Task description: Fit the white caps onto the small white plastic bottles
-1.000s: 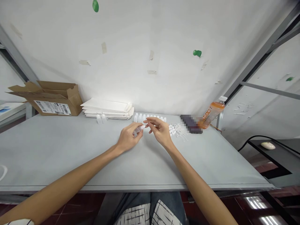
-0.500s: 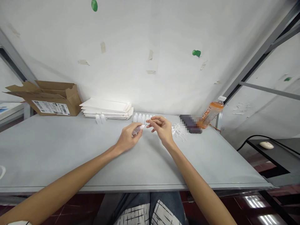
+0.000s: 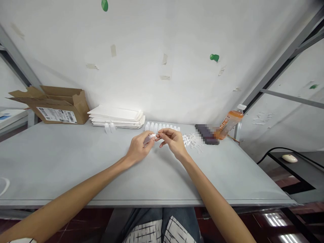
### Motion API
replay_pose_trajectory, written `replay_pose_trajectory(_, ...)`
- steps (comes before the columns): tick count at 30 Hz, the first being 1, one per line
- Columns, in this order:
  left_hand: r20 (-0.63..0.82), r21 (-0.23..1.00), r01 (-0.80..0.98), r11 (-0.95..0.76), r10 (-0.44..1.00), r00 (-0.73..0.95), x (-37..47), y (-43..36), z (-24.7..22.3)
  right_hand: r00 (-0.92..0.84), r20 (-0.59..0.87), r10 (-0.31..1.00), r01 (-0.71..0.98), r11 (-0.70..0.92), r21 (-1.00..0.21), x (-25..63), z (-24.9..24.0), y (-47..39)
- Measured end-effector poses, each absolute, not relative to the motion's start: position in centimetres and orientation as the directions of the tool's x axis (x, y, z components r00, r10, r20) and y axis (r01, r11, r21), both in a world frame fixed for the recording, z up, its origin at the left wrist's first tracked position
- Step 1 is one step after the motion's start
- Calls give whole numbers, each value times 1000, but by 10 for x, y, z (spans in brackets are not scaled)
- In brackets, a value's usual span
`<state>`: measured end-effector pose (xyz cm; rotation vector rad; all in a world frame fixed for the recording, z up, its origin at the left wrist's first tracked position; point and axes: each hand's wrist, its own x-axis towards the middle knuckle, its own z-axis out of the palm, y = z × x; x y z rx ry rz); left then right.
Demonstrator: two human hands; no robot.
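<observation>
My left hand is closed around a small translucent squeeze bottle, which lies tilted with its white top toward the right. At that top, my right hand has thumb and fingers pinched together. What they hold is small and mostly hidden; a thin pale piece shows by the fingertips. Behind the hands stands a row of similar small bottles, partly covered by my right hand. Two more bottles with thin dark needle tips stand upright to the left. Small white plastic pieces lie heaped right of my right hand.
A stack of white envelopes or sheets lies against the wall, beside an open cardboard box. On the right are a dark, partly blurred object and an orange drink bottle. The grey table ends at my lap.
My right fingertips have moved left and in against the top of the bottle. The left hand keeps its hold in nearly the same place. The view has shifted slightly.
</observation>
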<state>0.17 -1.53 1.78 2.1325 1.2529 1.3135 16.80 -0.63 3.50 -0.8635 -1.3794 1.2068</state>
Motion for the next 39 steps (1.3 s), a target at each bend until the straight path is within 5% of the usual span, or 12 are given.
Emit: replay_pose_trajectory(39, 514, 683, 490, -541, 833, 204, 4, -19, 22, -150, 266, 952, -232, 228, -946, 164, 35, -9)
